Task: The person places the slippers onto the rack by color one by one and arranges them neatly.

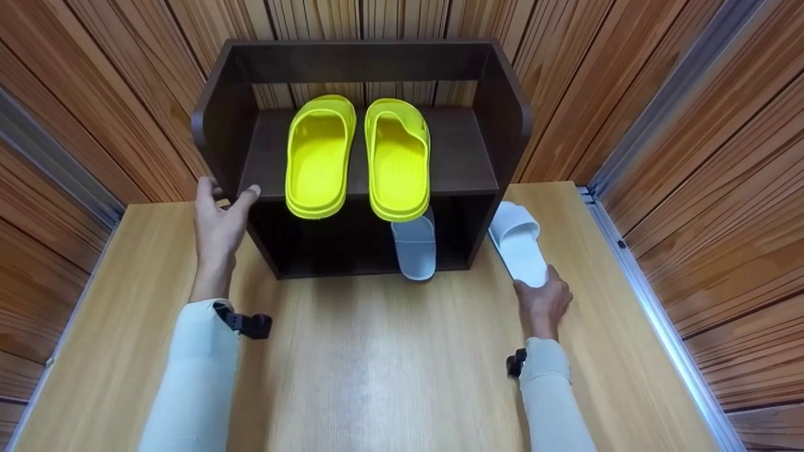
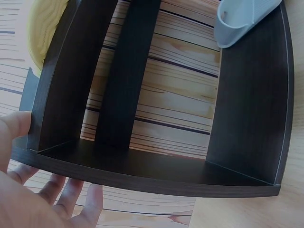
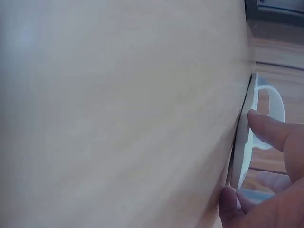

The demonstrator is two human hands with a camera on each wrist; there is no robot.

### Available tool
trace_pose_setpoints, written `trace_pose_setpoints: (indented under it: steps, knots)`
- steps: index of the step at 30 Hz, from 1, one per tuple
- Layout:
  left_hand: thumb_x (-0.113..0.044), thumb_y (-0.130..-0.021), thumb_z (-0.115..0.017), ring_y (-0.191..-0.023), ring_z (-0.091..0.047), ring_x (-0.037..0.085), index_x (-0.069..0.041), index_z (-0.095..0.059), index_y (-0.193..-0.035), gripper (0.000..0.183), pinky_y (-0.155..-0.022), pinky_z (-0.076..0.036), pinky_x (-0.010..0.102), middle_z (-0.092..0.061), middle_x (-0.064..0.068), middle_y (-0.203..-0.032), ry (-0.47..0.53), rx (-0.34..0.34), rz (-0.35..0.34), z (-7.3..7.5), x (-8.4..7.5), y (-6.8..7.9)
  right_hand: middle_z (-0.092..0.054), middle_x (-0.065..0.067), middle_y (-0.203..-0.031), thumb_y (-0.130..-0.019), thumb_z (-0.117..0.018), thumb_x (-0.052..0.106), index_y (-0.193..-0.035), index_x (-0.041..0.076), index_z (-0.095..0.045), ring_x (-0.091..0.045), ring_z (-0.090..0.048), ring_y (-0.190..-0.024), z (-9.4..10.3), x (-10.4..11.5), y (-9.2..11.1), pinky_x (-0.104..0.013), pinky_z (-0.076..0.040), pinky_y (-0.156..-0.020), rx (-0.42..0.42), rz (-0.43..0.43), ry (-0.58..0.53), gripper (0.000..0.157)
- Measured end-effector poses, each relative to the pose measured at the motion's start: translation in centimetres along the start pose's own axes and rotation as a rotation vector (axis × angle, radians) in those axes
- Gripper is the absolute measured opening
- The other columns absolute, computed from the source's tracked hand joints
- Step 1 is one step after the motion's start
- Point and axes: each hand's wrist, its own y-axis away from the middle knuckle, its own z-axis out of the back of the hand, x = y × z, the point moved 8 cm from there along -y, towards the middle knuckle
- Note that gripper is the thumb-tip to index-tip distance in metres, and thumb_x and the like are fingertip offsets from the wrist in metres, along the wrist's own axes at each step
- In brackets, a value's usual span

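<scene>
A dark brown shoe rack point(image 1: 367, 61) stands against the wood-panelled wall. At its left side my left hand point(image 1: 217, 232) grips the side panel, thumb on the inner side and fingers outside, as the left wrist view also shows. My right hand point(image 1: 545, 302) holds a white slipper point(image 1: 524, 248) by its heel end, just right of the rack; in the right wrist view the slipper point(image 3: 243, 152) is low over or on the wooden surface. Its mate, a white slipper point(image 1: 416, 250), is on the lower level at the right, heel toward me.
Two yellow slippers, the left one point(image 1: 318, 157) and the right one point(image 1: 399, 160), sit side by side on the upper shelf point(image 1: 461, 147). Light wood board point(image 1: 370, 364) lies under the rack. Metal-edged panel walls point(image 1: 716, 238) rise at both sides.
</scene>
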Motion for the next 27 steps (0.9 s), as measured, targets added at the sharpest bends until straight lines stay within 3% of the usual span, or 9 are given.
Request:
trace_pose_setpoints:
  steps: [5,9,16,22,27]
  knots:
    - [-0.034,-0.094,-0.069,-0.105,-0.049,0.019,-0.012,-0.049,-0.122,0.04,-0.085,-0.042,0.03,-0.049,0.004,-0.118,0.0,0.004,0.0,-0.1,-0.2,0.0,-0.052,-0.034,-0.135,-0.084,-0.08,0.007,-0.138,-0.012,-0.048,-0.047,-0.048,-0.126,0.8,-1.1,-0.5,-0.058,-0.033,-0.109,0.042,-0.099,-0.072,0.065]
    - [-0.033,-0.093,-0.07,-0.1,-0.05,0.017,-0.013,-0.05,-0.118,0.038,-0.083,-0.042,0.03,-0.049,0.002,-0.113,0.011,0.001,-0.002,-0.1,-0.1,0.0,-0.059,-0.027,-0.119,-0.086,-0.076,0.001,-0.124,-0.01,-0.058,-0.038,-0.054,-0.11,1.3,-2.2,-0.6,-0.048,-0.043,-0.096,0.057,-0.205,-0.192,0.044]
    - [-0.033,-0.093,-0.07,-0.098,-0.05,0.016,-0.012,-0.05,-0.117,0.038,-0.082,-0.042,0.03,-0.049,0.002,-0.113,0.009,-0.005,-0.007,-0.2,-0.2,-0.1,-0.058,-0.014,-0.117,-0.093,-0.068,0.0,-0.132,-0.003,-0.06,-0.02,-0.057,-0.096,1.9,-4.1,-0.5,-0.023,-0.053,-0.073,0.077,-0.392,-0.38,0.04]
    - [-0.034,-0.093,-0.07,-0.1,-0.049,0.017,-0.013,-0.05,-0.118,0.039,-0.083,-0.042,0.03,-0.048,0.001,-0.113,-0.001,-0.001,0.004,-0.2,0.0,-0.1,-0.061,-0.007,-0.111,-0.095,-0.064,-0.004,-0.137,0.002,-0.061,-0.013,-0.067,-0.087,1.9,-4.8,-0.2,-0.029,-0.058,-0.077,0.095,-0.509,-0.67,0.043]
    - [-0.035,-0.094,-0.07,-0.103,-0.046,0.018,-0.014,-0.049,-0.12,0.039,-0.084,-0.04,0.03,-0.047,0.0,-0.114,-0.008,0.001,0.024,0.0,0.1,0.0,-0.065,-0.001,-0.1,-0.095,-0.064,-0.004,-0.14,0.001,-0.059,-0.01,-0.068,-0.082,2.0,-4.8,0.0,-0.029,-0.058,-0.077,0.094,-0.499,-0.754,0.045]
